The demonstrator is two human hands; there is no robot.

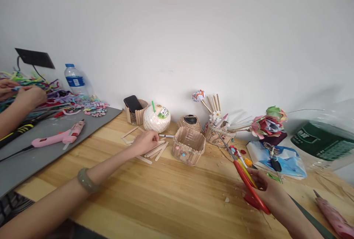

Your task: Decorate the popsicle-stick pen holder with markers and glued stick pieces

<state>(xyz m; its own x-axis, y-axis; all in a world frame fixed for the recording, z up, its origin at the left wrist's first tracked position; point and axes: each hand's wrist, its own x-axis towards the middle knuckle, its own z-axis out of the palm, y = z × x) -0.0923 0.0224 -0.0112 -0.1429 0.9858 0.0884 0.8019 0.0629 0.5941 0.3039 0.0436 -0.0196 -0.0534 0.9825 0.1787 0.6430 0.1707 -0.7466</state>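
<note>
My left hand (146,143), wearing a bangle on the wrist, is low over a loose pile of wooden craft sticks (157,152). Its fingers are curled together and appear to pinch one stick in the pile; the fingertips are partly hidden. To its right stands a small box of craft sticks (188,146), dotted with coloured balls. My right hand (261,187) grips a pair of scissors (246,176) with red and yellow handles, blades pointing up and left toward a decorated stick basket (217,135).
Along the wall stand a phone (132,103) in a stick box, a coconut (156,119), twine (189,121) and paper flowers (267,124). A green-labelled jar (315,141) is at right. Glue guns (59,138) lie either side. A co-worker's hands (30,97) work at left.
</note>
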